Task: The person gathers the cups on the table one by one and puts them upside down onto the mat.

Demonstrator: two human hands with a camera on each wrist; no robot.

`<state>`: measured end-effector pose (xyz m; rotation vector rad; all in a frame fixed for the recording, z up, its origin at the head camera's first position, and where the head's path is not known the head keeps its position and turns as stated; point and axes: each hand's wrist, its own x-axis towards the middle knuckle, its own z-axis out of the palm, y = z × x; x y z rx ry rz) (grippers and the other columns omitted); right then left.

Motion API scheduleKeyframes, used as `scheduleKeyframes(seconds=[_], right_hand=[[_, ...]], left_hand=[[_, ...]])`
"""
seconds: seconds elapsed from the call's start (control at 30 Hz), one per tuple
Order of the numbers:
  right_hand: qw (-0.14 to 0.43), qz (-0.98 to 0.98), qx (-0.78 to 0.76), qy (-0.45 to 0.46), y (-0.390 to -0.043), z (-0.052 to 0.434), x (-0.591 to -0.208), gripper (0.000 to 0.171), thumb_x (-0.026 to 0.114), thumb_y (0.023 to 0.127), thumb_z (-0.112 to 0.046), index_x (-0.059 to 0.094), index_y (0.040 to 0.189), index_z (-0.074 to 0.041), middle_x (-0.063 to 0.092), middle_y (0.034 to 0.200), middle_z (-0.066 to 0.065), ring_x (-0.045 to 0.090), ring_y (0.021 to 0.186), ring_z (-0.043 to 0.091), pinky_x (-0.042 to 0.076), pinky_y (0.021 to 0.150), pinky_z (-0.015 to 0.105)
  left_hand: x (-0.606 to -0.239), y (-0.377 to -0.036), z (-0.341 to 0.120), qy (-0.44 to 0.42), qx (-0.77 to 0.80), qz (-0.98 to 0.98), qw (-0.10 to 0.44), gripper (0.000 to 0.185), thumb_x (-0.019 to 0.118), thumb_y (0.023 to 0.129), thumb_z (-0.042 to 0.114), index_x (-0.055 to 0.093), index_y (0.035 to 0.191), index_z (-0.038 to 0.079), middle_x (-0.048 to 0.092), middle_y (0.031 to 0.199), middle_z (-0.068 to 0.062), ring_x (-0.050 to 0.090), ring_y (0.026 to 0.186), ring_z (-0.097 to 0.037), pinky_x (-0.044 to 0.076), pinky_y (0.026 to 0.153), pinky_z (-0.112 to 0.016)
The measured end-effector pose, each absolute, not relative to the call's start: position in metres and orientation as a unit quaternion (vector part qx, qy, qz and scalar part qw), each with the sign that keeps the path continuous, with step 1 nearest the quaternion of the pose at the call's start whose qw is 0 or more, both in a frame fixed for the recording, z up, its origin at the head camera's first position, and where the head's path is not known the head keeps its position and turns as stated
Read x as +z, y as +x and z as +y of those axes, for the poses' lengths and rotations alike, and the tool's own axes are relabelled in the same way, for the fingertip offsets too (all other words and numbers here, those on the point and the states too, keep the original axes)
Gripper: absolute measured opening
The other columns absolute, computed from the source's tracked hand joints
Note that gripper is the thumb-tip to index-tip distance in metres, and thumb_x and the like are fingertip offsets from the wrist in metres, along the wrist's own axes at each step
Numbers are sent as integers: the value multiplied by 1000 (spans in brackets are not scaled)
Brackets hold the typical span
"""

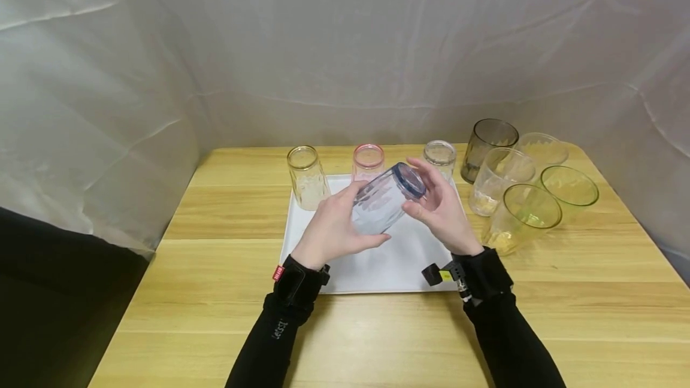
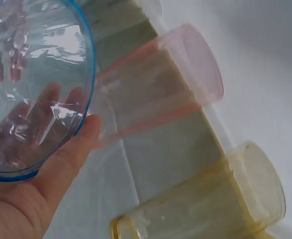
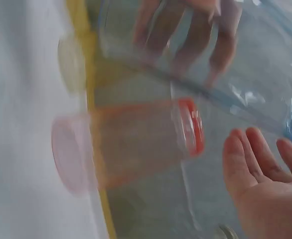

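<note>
Above the white tray (image 1: 372, 271), we hold the blue-rimmed glass (image 1: 384, 197) tilted between both hands.

Our left hand (image 1: 334, 226) wraps its body; our right hand (image 1: 439, 208) is open, fingers straight against its rim end. We judge it best to grip the ribbed wall firmly and stay clear of the pink glass (image 1: 368, 162), yellow glass (image 1: 307, 177) and clear glass (image 1: 440, 156) standing behind.

Head camera looks down from above; both wrist cameras (very close) share the pink glass (image 2: 161, 84).
</note>
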<state>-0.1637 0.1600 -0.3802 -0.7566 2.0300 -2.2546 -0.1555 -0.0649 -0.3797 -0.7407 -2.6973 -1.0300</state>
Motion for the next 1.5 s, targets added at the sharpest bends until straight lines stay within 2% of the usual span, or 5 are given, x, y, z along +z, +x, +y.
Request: scheduleKeyframes(seconds=[0.23, 0.47, 0.63, 1.2, 1.5], right_hand=[[24, 550, -807, -214, -162, 147, -384, 67, 69, 96, -19, 34, 151, -5, 57, 135, -6, 56, 125, 7, 47, 108, 20], [-5, 538, -821, -191, -160, 138, -383, 44, 62, 92, 5, 52, 128, -17, 70, 119, -3, 64, 118, 11, 48, 106, 25], [-22, 548, -820, -163, -157, 135, -380, 46, 58, 89, 13, 54, 124, -17, 70, 115, -2, 65, 112, 11, 51, 100, 23], [-45, 553, -824, -112, -153, 132, -378, 47, 62, 87, 13, 54, 126, -14, 72, 108, -4, 68, 104, 9, 54, 94, 24], [-23, 589, -792, -157, -155, 144, -379, 47, 61, 88, 13, 52, 127, -12, 69, 110, -5, 65, 106, 9, 54, 93, 22]], left_hand=[[-385, -152, -51, -231, -392, -889, 58, 86, 90, 68, 47, 50, 136, 14, 72, 107, -4, 71, 89, -18, 57, 72, -28], [-389, -148, -41, -238, -386, -890, 44, 87, 88, 70, 49, 48, 138, 12, 70, 108, -2, 69, 87, -14, 57, 72, -25], [-388, -147, -39, -245, -374, -893, 48, 90, 89, 70, 50, 46, 140, 13, 67, 108, 1, 66, 87, -9, 57, 74, -24], [-389, -146, -40, -259, -366, -893, 26, 93, 87, 72, 50, 42, 144, 13, 66, 108, 1, 65, 85, -8, 55, 71, -21], [-388, -148, -45, -278, -316, -907, 2, 97, 80, 76, 58, 37, 152, 16, 67, 123, -1, 68, 101, -13, 59, 85, -33]])
